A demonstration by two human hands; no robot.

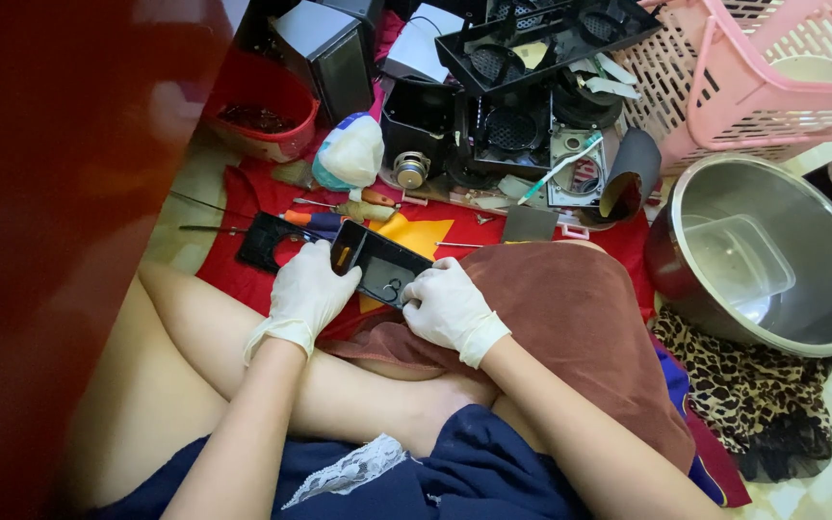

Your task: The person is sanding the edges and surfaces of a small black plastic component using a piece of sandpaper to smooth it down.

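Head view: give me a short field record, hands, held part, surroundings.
left hand: white glove, grips the near end of the black tray part
right hand: white glove, fingers at the tray part's right edge
support: brown cloth over the knee
right side: steel bowl holding a clear plastic tub
behind: pink basket, screwdrivers on the red cloth

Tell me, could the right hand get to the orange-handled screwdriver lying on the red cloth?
Probably yes, once freed. The right hand now grips the black tray together with the left hand; the orange-handled screwdriver lies just beyond, uncovered.
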